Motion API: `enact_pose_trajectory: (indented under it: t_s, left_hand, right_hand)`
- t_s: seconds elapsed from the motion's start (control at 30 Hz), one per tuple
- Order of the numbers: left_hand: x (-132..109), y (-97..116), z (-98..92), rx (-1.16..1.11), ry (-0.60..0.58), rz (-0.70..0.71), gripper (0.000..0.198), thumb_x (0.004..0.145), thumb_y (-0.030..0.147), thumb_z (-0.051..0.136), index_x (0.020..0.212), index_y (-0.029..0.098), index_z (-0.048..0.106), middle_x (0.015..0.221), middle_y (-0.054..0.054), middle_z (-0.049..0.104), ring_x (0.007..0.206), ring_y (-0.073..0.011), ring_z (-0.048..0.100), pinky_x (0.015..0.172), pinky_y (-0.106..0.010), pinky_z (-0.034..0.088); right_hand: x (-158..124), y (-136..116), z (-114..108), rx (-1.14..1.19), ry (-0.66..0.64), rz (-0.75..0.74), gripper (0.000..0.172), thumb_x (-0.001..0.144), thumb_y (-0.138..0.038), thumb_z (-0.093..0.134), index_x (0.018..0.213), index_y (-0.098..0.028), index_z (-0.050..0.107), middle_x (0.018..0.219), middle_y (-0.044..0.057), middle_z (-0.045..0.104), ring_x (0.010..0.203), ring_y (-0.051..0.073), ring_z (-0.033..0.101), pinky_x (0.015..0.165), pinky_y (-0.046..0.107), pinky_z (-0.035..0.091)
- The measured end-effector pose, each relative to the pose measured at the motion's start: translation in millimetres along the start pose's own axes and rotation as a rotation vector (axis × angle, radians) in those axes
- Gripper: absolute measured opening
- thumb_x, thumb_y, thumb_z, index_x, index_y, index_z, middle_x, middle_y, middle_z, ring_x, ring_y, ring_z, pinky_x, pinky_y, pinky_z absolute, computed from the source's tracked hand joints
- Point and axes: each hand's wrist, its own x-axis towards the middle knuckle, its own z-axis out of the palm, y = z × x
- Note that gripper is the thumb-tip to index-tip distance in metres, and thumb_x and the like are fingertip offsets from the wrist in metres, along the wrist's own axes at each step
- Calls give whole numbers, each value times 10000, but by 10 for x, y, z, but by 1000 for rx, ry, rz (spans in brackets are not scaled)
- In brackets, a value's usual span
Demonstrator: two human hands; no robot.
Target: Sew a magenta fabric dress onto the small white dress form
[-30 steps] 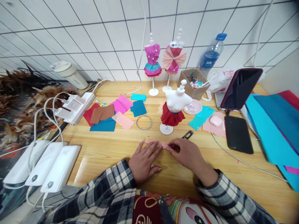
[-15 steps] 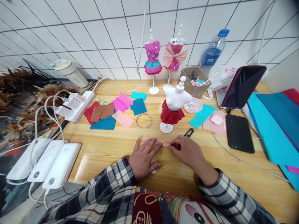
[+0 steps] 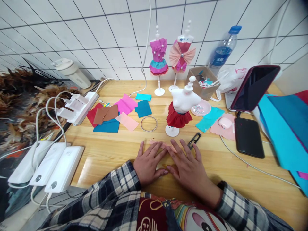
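A narrow strip of peach crepe paper [image 3: 156, 141] lies flat on the wooden table, mostly covered by fingers. My left hand [image 3: 149, 162] rests palm down with fingers spread, its fingertips on the strip. Beside it, my right hand [image 3: 190, 163] also lies flat and spread, its index finger over the strip's right part. Just past the right fingers are black thread snips [image 3: 194, 140]. Behind the hands stands a small white mannequin [image 3: 185, 99] wearing a red ruffled skirt [image 3: 178, 116]. A thin metal ring [image 3: 149, 124] lies to its left.
Coloured paper pieces [image 3: 106, 115] lie at the left, near a power strip [image 3: 85, 107] and power banks [image 3: 64, 170]. Two dressed mannequins [image 3: 158, 56], a cardboard box [image 3: 204, 86] and a water bottle [image 3: 222, 53] stand behind. At the right are a phone [image 3: 249, 138] and cables.
My right hand has gone from pinching the strip's right end to lying flat with fingers spread over it. My left hand stays in place. The view has shifted slightly.
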Motion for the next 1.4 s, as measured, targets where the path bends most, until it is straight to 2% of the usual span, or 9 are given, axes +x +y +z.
enact_pose_trajectory:
  t_s: [0.17,0.37,0.47,0.57,0.67,0.8,1.1,1.27,1.4]
  left_hand:
    - [6,6,-15,10,12,2,740,866,688,378,1477,273,338,1517,-106,389,1348,-314,400,1148,-604,-59]
    - [-2,-7,-8,0,19,0,733,873,689,358,1483,284,319,1530,-98,369,1356,-305,392,1138,-594,-121]
    - [3,-7,-1,5,29,9,741,865,689,380,1481,282,325,1522,-103,382,1350,-313,398,1142,-603,-92]
    - [6,-4,3,19,33,17,745,856,684,409,1473,272,347,1509,-111,402,1342,-322,408,1152,-607,-30]
    - [2,-6,1,28,30,14,719,868,659,411,1465,260,368,1512,-116,397,1343,-319,409,1149,-605,-51]
    - [-14,-59,-24,47,34,34,709,883,628,416,1484,261,326,1512,-110,397,1343,-314,416,1149,-591,-82]
    - [-110,-306,-32,135,24,-5,714,929,537,385,1529,220,161,1542,-114,316,1385,-301,364,1136,-590,-117]
    - [-149,-320,31,172,57,-50,746,906,568,403,1530,241,158,1544,-113,319,1418,-337,291,1133,-625,-31]
    - [-147,-303,-58,124,54,-21,745,914,523,418,1535,227,131,1531,-110,357,1418,-336,292,1133,-599,79]
  right_hand:
    - [-98,3,59,-48,-19,45,530,942,-360,420,1456,-232,388,1551,34,308,1446,297,183,1133,573,49]
    - [-228,82,-52,-82,-26,130,417,951,-331,430,1353,-276,528,1547,15,311,1426,320,241,1112,598,119]
    - [-252,96,-101,-78,-24,155,420,949,-332,444,1354,-261,531,1537,40,332,1402,326,297,1089,592,196]
    - [-211,57,-79,-45,-17,43,524,952,-343,433,1453,-195,399,1530,67,346,1399,275,317,1099,505,259]
    - [-146,-1,19,-6,-45,-111,605,958,-379,406,1498,-133,285,1539,69,328,1425,221,273,1150,449,219]
    - [-119,-13,145,25,-96,-114,627,957,-380,407,1496,-91,268,1536,98,330,1430,223,268,1166,468,203]
    - [-154,48,160,68,-142,-98,552,984,-334,356,1493,-132,285,1533,85,338,1425,208,283,1170,493,179]
    - [-140,63,100,97,-140,-107,547,979,-327,371,1498,-179,283,1528,60,359,1412,213,302,1167,500,145]
    - [-109,350,-37,52,-68,-36,595,919,-152,430,1489,-275,312,1518,12,391,1408,218,298,1106,442,228]
